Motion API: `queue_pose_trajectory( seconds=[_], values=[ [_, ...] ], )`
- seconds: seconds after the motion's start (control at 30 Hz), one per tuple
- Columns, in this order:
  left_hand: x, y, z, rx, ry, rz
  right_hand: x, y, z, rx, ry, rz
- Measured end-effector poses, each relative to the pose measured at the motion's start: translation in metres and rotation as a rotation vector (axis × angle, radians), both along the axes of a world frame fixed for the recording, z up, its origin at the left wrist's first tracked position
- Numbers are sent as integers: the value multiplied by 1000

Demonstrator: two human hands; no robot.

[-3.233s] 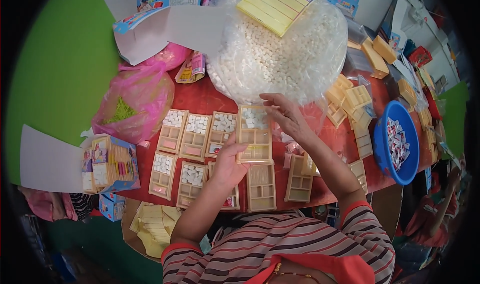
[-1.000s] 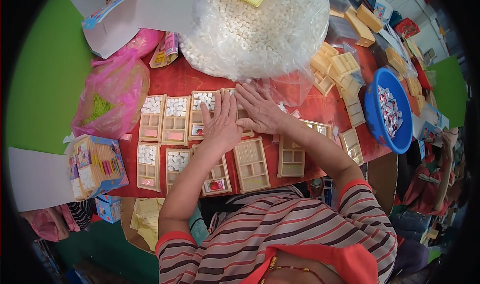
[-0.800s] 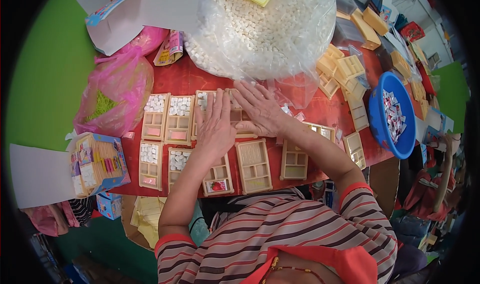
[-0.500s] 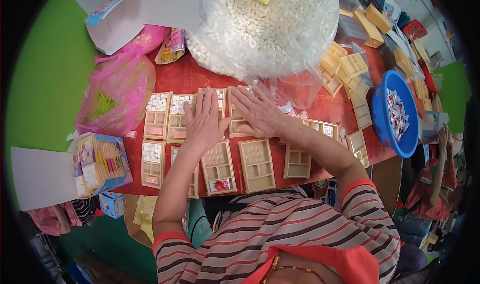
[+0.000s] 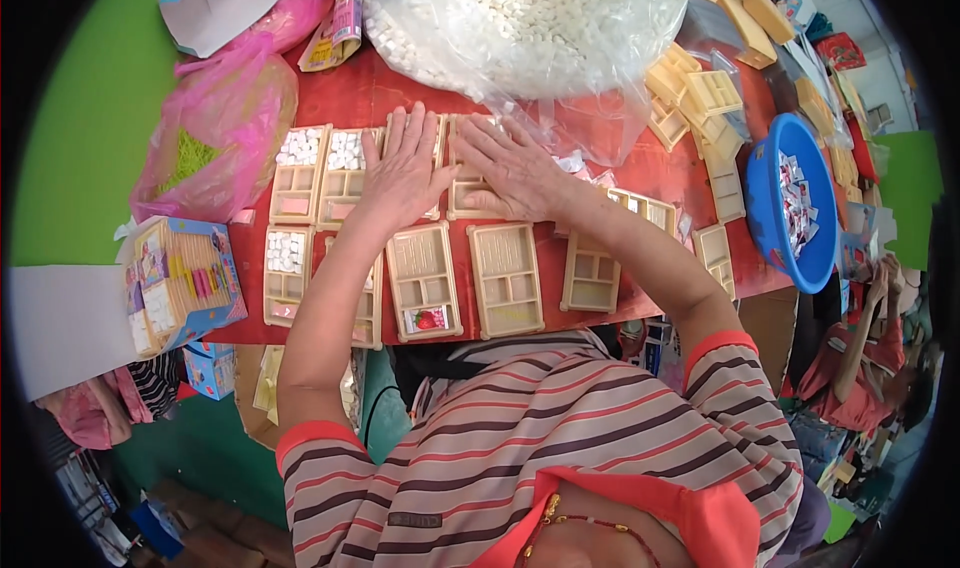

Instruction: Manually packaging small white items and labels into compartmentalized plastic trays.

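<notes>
Small cream plastic trays with compartments stand in two rows on the red table. My left hand [image 5: 405, 173] lies flat, fingers stretched, over a tray in the far row and hides most of it. Beside it my right hand [image 5: 512, 173] spreads its fingers over the neighbouring tray [image 5: 465, 203]. Neither hand grips anything. White pellets fill the top compartments of a tray [image 5: 298, 168] at the far left and the tray [image 5: 340, 183] next to it. In the near row, one tray [image 5: 425, 278] has a small packet with a strawberry picture, and another tray [image 5: 505, 278] looks almost bare.
A big clear bag of white pellets [image 5: 530, 38] stands at the back. On the left are a pink bag [image 5: 215, 128] with green strands and a display box [image 5: 185, 283]. To the right, loose trays [image 5: 700, 98] are piled near a blue basin [image 5: 765, 218] of small packets.
The view has shifted, so the table and trays sit higher in the picture. Both hands remain flat over the same far-row trays.
</notes>
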State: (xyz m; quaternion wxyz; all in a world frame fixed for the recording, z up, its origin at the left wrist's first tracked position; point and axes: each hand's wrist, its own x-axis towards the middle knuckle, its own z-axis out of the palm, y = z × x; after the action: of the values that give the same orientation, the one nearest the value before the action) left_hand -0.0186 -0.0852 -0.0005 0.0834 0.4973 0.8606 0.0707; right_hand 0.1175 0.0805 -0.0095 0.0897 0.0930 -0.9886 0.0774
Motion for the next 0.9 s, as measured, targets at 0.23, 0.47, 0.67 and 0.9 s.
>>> queue_pose_trajectory(
  seconds=[0.23, 0.47, 0.67, 0.9],
  values=[
    [24, -18, 1, 347, 0, 25, 4, 2, 37, -234, 186, -20],
    [76, -79, 56, 540, -341, 142, -79, 88, 40, -285, 249, -343],
    [127, -136, 45, 331, -357, 449, -143, 161, 10, 0, -118, -473],
    [141, -138, 29, 64, -224, 571, -125, 156, 10, -183, -151, -444]
  ],
)
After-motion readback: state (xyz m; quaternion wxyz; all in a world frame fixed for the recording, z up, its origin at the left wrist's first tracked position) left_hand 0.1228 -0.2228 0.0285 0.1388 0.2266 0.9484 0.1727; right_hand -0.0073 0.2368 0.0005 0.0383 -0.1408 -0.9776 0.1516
